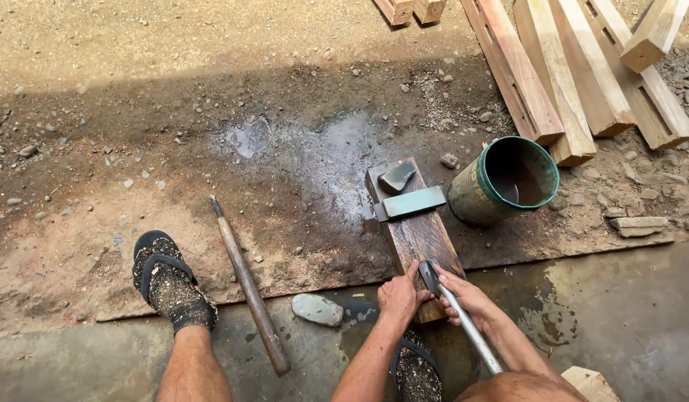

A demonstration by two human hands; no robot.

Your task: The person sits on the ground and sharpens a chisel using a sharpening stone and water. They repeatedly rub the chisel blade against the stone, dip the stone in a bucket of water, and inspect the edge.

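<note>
Metal tool (450, 299) gripped by both hands (434, 294) on wet plank (419, 234); water-holding green bucket (504, 181) beside.

stone (396, 177) on plank (417, 237) | bucket (504, 181) right | stick (249, 286) left

person, head view: both forearms bare, no sleeves, no gloves, no watch or rings visible. left hand (398, 296) and right hand (463, 296) uncovered, fingers (447, 277) bare. legs bare below the knee. left foot in a black open sandal (166, 279) with a broad strap, sole and strap thickly speckled with pale sawdust or grit. second black sandal (417, 371), likewise speckled, partly hidden behind the forearm.
</note>
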